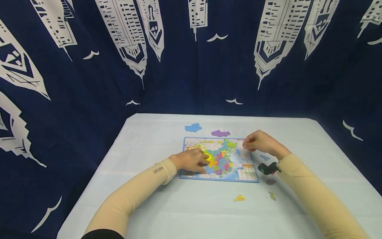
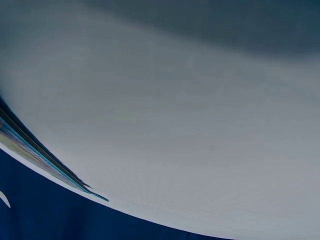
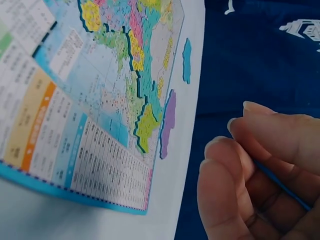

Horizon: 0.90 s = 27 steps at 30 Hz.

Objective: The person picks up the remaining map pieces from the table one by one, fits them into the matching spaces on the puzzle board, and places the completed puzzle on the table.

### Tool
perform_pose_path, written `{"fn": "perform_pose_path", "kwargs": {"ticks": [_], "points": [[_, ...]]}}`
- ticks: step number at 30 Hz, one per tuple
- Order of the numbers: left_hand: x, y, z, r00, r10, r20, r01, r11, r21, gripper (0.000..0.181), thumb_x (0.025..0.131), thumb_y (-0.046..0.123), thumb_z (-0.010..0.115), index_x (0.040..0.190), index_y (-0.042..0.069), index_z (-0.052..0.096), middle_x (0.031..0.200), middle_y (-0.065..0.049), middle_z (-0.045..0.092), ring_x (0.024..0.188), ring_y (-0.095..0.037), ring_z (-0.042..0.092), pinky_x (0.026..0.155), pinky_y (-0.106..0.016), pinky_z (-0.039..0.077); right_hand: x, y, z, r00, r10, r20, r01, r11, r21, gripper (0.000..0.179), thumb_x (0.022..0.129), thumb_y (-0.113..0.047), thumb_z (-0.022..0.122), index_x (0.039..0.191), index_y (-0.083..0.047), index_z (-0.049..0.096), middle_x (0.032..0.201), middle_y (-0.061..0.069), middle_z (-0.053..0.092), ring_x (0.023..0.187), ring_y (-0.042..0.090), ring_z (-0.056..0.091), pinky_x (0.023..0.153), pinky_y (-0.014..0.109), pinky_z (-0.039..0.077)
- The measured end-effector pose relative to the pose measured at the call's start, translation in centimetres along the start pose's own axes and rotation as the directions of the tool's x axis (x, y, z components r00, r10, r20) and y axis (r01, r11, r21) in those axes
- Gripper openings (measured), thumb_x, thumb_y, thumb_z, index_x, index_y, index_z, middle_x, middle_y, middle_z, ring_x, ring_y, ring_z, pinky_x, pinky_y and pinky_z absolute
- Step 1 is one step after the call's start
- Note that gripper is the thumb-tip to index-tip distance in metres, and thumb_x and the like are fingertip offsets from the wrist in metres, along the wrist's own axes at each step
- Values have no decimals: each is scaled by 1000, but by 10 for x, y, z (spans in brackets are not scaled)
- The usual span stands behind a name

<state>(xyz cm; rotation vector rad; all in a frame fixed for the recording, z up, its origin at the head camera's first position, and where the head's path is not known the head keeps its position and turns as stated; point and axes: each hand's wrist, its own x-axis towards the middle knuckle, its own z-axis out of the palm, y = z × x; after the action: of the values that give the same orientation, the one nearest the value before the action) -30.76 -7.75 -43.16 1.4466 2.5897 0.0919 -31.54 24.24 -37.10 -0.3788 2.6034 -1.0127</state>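
A map puzzle board (image 1: 247,167) with a blue rim lies on the white table, coloured pieces filling much of its map. My left hand (image 1: 192,160) rests over the left part of the map, fingers touching the pieces near its middle; that hand is out of sight in the left wrist view. Above the board's back right corner, my right hand (image 1: 259,141) hovers with loosely bent fingers. In the right wrist view, its fingertips (image 3: 220,150) show nothing between them. A thin blue line lies between the lower parts of the fingers; what it is, I cannot tell.
Behind the board lie a blue piece (image 1: 193,127) and a purple piece (image 1: 221,133). Right of it are a small blue piece (image 1: 264,157) and a dull reddish piece (image 1: 270,182). Nearer me lie a green piece (image 1: 272,196) and a yellow piece (image 1: 239,198).
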Motion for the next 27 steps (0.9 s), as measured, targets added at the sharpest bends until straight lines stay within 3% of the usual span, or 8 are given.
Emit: {"fn": "perform_pose_path", "kwargs": {"ticks": [8, 17, 27], "points": [[2, 0, 1, 1000, 11, -14, -11, 1000, 13, 44, 94, 41, 69, 128, 12, 69, 141, -13, 59, 129, -22, 60, 114, -34, 41, -19, 10, -5, 1000, -15, 19, 15, 1000, 2, 19, 94, -6, 63, 106, 7, 71, 94, 11, 70, 80, 17, 58, 80, 35, 55], [2, 0, 2, 1000, 10, -7, -9, 1000, 19, 46, 93, 41, 69, 130, 14, 67, 142, -12, 59, 131, -20, 58, 117, -34, 38, -22, 41, -13, 999, 51, 4, -51, 999, 1, 25, 93, -8, 65, 111, 8, 69, 104, 12, 71, 87, 18, 65, 81, 35, 58], [0, 0, 2, 1000, 3, 1, -3, 1000, 5, 47, 94, 42, 69, 131, 13, 67, 144, -12, 57, 133, -21, 57, 119, -35, 36, -22, 70, -21, 992, 130, 5, -130, 991, 18, 28, 93, -11, 68, 112, 10, 67, 95, 5, 71, 82, 13, 61, 74, 28, 55]]}}
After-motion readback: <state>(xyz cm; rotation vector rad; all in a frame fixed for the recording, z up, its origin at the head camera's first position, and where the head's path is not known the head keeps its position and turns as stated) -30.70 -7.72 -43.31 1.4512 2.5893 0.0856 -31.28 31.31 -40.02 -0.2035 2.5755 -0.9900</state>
